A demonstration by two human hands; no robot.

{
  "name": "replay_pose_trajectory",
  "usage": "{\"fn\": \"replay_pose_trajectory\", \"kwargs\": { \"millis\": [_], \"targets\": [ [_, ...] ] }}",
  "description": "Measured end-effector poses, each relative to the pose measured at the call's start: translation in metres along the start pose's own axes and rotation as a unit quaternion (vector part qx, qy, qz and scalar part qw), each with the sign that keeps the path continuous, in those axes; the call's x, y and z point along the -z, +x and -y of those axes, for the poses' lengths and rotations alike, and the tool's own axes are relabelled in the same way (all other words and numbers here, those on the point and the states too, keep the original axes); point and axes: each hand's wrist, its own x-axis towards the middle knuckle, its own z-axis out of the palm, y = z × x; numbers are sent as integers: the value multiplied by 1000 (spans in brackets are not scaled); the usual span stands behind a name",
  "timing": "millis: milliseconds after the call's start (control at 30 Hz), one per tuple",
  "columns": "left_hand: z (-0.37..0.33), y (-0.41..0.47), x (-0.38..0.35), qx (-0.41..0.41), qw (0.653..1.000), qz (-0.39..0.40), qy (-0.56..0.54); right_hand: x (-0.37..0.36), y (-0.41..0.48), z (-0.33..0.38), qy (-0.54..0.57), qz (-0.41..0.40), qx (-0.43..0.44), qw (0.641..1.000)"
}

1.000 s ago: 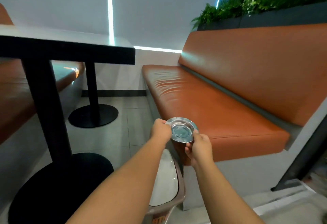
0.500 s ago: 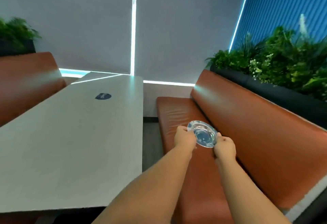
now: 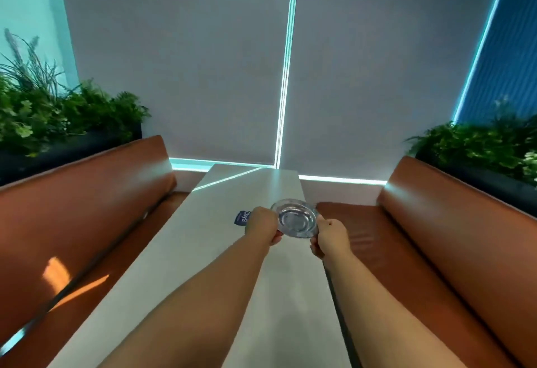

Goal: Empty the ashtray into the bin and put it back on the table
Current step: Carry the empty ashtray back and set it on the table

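At the center of the frame, we grip the shiny ashtray [image 3: 297,218] by its rim with 2 hands, left hand [image 3: 262,225] and right hand [image 3: 330,237] closed on opposite sides, above the pale table [image 3: 203,257] between 2 orange benches.

Bare table [image 3: 203,266] between 2 benches [image 3: 87,207].

Ashtray [image 3: 296,219] between both hands, above table [image 3: 203,266].

Near rim of the ashtray [image 3: 296,218] behind both hands; sticker [image 3: 242,218] print half covered, blurred.
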Motion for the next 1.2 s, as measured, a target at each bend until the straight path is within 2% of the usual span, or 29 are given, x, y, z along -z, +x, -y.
{"fn": "replay_pose_trajectory", "kwargs": {
  "millis": [200,433,833,1033,1200],
  "targets": [
    [-12,116,91,23,999,-45,9,-131,55,-14,-28,30,-28,999],
    [-12,226,117,19,998,-54,-4,-209,136,-22,-82,34,-22,996],
    [81,407,82,-1,994,-99,41,-259,302,-126,-151,44,-24,987],
    [131,442,82,-65,989,-113,67,-267,337,-179,-182,63,8,981],
    [136,456,82,-86,988,-106,69,-277,347,-196,-211,4,44,977]
  ]
}}
